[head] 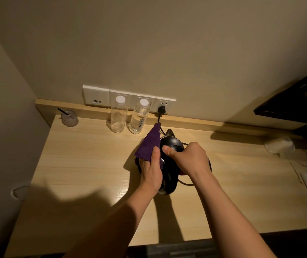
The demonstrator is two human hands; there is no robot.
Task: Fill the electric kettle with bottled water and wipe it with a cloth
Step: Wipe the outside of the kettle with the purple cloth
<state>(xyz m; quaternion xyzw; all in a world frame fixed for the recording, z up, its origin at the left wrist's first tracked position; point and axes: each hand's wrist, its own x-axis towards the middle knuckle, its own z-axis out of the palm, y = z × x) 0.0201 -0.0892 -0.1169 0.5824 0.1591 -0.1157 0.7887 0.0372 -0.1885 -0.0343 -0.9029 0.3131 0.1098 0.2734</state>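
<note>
From my remote seat I see the black electric kettle [171,141] standing on the light wooden desk [85,164], near its back edge and just right of two clear bottles. My left hand [151,170] grips a purple cloth [149,144], thumb on top, pressing it against the kettle's left side; one corner of the cloth sticks up toward the wall. My right hand [188,157] is curled over the kettle's top from the right, with the thumb laid on the lid. The left bottle [118,116] looks empty, the right bottle [139,118] holds water, and both wear white caps. Behind them a black plug [161,109] sits in a wall socket [165,104], its cord dropping toward the kettle. A small cup with a black straw [69,118] stands at the far left corner.
</note>
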